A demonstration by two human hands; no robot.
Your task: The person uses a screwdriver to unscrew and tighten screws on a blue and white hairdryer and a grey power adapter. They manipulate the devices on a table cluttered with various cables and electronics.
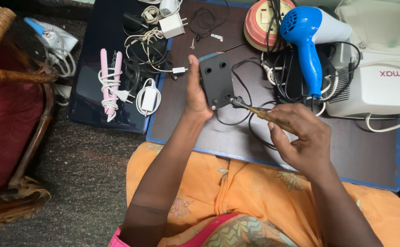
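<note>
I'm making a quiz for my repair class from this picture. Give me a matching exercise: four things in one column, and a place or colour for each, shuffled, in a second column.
Things:
1. black adapter box
2. screwdriver
3. hair dryer
4. hair straightener

Places or colours:
A. pink, wrapped in its white cord, lying on the left
B. held up in the left hand
C. blue and white, lying at the top right
D. held in the right hand, tip at the box's lower corner

Pairs: 1-B, 2-D, 3-C, 4-A

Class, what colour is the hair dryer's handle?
Bright blue; the hair dryer shows best in the head view.
</note>
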